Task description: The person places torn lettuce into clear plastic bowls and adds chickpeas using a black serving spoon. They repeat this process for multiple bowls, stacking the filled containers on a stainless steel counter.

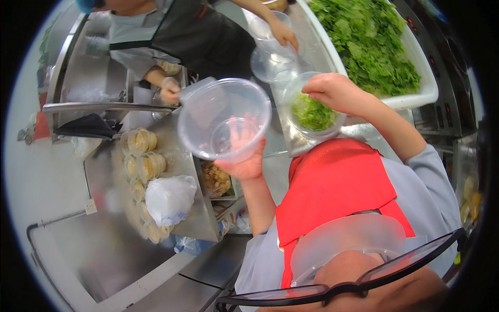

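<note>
My left hand [244, 161] holds up a clear plastic bowl [224, 119] from underneath, its fingers spread and visible through the wall. The bowl is tilted and looks empty. My right hand [338, 92] is above a second clear bowl [327, 132], fingers bent together in a pinch. What those fingers hold, if anything, is hidden. Chopped green lettuce [313, 113] lies in that second bowl, which stands on a metal counter [299, 148] close to my red apron.
A white tub [429, 93] heaped with cut greens [364, 44] stands at far right. Opposite, a co-worker's hand [284, 34] touches clear bowls [270, 60]; their other hand [169, 91] is near a metal rail [109, 107]. At left are lidded cups [150, 165] and a white plastic bag [171, 200].
</note>
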The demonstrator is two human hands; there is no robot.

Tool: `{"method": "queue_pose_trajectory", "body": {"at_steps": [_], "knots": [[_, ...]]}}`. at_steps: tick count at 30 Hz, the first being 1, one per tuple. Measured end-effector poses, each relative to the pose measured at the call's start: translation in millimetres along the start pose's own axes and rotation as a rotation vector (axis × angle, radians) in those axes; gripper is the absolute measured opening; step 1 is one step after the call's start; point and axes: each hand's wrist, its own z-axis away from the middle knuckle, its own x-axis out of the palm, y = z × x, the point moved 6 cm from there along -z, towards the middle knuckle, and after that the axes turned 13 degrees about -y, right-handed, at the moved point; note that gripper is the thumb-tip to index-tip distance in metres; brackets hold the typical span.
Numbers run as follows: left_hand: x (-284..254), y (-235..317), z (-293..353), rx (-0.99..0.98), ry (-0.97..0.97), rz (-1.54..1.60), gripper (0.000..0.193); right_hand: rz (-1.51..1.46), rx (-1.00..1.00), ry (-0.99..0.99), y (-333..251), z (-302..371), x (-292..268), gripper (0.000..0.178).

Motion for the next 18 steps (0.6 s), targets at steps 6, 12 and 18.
{"method": "queue_pose_trajectory", "body": {"at_steps": [6,12,18], "knots": [[4,-22,-32,-0.066,0.102,-0.547,0.106,-0.358,-0.465,0.358,-73,14,-32,0.022],[3,-29,-49,-0.066,0.097,-0.567,0.098,-0.569,-0.287,0.318,-63,17,-29,0.020],[17,-17,-52,-0.009,0.061,-0.651,0.101,-0.520,-0.286,0.563,-58,43,-45,0.012]]}}
